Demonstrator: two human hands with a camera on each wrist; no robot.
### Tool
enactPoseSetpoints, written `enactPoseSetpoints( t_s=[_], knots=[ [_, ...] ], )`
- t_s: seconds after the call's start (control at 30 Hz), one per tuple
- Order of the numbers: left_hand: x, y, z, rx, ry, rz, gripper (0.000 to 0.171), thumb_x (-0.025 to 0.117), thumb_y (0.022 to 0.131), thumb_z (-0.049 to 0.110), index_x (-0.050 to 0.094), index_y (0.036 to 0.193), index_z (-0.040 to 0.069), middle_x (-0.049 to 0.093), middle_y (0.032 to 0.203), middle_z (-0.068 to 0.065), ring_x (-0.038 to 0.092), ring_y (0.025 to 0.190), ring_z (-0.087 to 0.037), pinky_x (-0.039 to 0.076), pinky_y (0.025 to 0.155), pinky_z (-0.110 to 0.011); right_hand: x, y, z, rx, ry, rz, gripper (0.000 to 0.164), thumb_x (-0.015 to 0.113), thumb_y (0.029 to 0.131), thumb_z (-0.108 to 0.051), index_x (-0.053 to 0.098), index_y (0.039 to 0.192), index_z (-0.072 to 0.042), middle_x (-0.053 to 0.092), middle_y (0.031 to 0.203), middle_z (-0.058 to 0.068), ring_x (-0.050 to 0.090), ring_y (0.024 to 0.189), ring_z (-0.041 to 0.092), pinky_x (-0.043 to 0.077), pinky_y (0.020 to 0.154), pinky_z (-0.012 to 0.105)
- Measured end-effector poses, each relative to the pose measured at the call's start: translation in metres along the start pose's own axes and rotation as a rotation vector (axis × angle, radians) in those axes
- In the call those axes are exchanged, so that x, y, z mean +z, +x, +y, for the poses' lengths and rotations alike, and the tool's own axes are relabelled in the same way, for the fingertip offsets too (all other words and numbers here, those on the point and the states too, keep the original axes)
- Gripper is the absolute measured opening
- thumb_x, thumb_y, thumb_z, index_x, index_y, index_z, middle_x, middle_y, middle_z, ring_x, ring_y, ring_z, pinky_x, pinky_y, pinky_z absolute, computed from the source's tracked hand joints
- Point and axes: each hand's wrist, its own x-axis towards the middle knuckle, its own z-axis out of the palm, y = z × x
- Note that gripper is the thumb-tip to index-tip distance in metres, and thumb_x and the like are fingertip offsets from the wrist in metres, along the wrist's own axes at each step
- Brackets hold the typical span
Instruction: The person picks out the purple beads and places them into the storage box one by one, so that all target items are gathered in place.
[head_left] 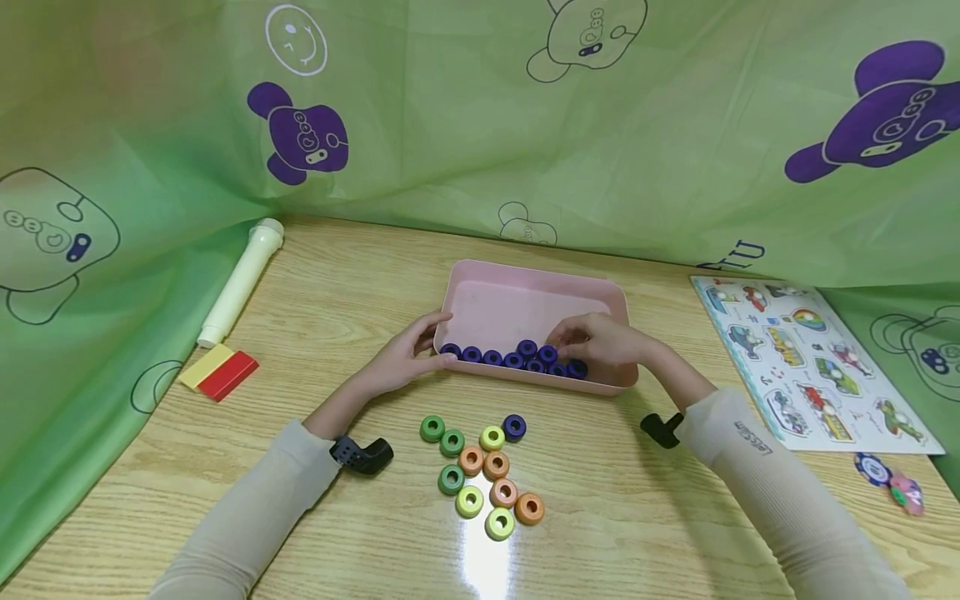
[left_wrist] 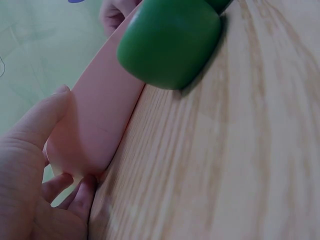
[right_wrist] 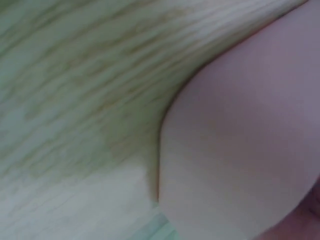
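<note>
A shallow pink tray stands on the table, with several dark purple beads lined up along its near side. My left hand grips the tray's near left corner, thumb on the near wall and fingers round the left end. In the left wrist view, that hand holds the pink wall. Inside the tray, my right hand has its thumb and fingertips curled at a purple bead behind the front row. The right wrist view shows mostly the tray's outer wall; the fingertips are hidden there.
Nearer me lie loose green beads, yellow beads, orange beads and one purple bead. A pale tube and a yellow-and-red piece are at left. A picture board and small trinkets are at right.
</note>
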Motion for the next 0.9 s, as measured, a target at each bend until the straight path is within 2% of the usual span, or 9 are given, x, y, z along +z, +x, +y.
enactPoseSetpoints(
  t_s=[0.1, 0.27, 0.37, 0.5, 0.7, 0.9],
  knots=[
    [0.0, 0.0, 0.0, -0.009, 0.006, 0.001, 0.059, 0.056, 0.081, 0.008, 0.025, 0.13, 0.001, 0.015, 0.135, -0.021, 0.024, 0.12, -0.031, 0.024, 0.097, -0.038, -0.001, -0.002, -0.004, -0.003, 0.01, 0.065, 0.019, 0.054, 0.082, -0.005, 0.056, 0.101, -0.002, 0.06, 0.08, 0.006, 0.056, 0.07, 0.016, 0.046, 0.063, 0.028],
    [0.0, 0.001, -0.001, -0.018, 0.008, 0.001, 0.059, 0.056, 0.081, 0.008, 0.025, 0.131, 0.001, 0.015, 0.135, -0.02, 0.023, 0.12, -0.031, 0.024, 0.097, -0.036, 0.0, -0.009, -0.019, -0.03, 0.043, 0.255, 0.019, 0.057, 0.08, -0.008, 0.057, 0.097, -0.001, 0.058, 0.076, 0.006, 0.053, 0.064, 0.019, 0.044, 0.055, 0.023],
    [-0.001, 0.001, -0.002, -0.017, 0.009, 0.0, 0.059, 0.056, 0.081, 0.008, 0.025, 0.131, 0.001, 0.017, 0.135, -0.019, 0.023, 0.12, -0.031, 0.024, 0.097, -0.035, 0.005, -0.016, -0.033, -0.063, 0.079, 0.286, 0.018, 0.058, 0.08, -0.009, 0.058, 0.098, -0.005, 0.057, 0.076, 0.004, 0.052, 0.062, 0.019, 0.043, 0.051, 0.022],
    [-0.001, 0.001, -0.001, -0.013, 0.009, 0.002, 0.058, 0.056, 0.081, 0.007, 0.026, 0.13, 0.003, 0.017, 0.135, -0.019, 0.023, 0.121, -0.03, 0.024, 0.097, -0.034, 0.016, -0.025, -0.049, -0.123, 0.095, 0.241, 0.021, 0.059, 0.079, -0.009, 0.057, 0.099, -0.007, 0.057, 0.074, 0.001, 0.049, 0.058, 0.016, 0.04, 0.048, 0.023],
    [-0.001, 0.0, 0.0, -0.015, 0.008, 0.002, 0.058, 0.056, 0.081, 0.008, 0.025, 0.13, 0.002, 0.018, 0.135, -0.019, 0.023, 0.12, -0.03, 0.024, 0.097, -0.034, 0.037, -0.032, -0.061, -0.198, 0.032, 0.131, 0.023, 0.061, 0.078, -0.021, 0.057, 0.099, -0.012, 0.054, 0.069, -0.008, 0.045, 0.055, 0.008, 0.04, 0.046, 0.021],
    [-0.001, 0.0, -0.001, -0.016, 0.005, -0.001, 0.058, 0.056, 0.081, 0.008, 0.025, 0.131, 0.002, 0.017, 0.135, -0.019, 0.023, 0.12, -0.03, 0.024, 0.097, -0.036, 0.052, -0.03, -0.064, -0.207, 0.046, 0.034, 0.03, 0.062, 0.077, -0.02, 0.054, 0.104, -0.009, 0.056, 0.07, -0.007, 0.052, 0.059, 0.007, 0.046, 0.052, 0.021]
  ],
)
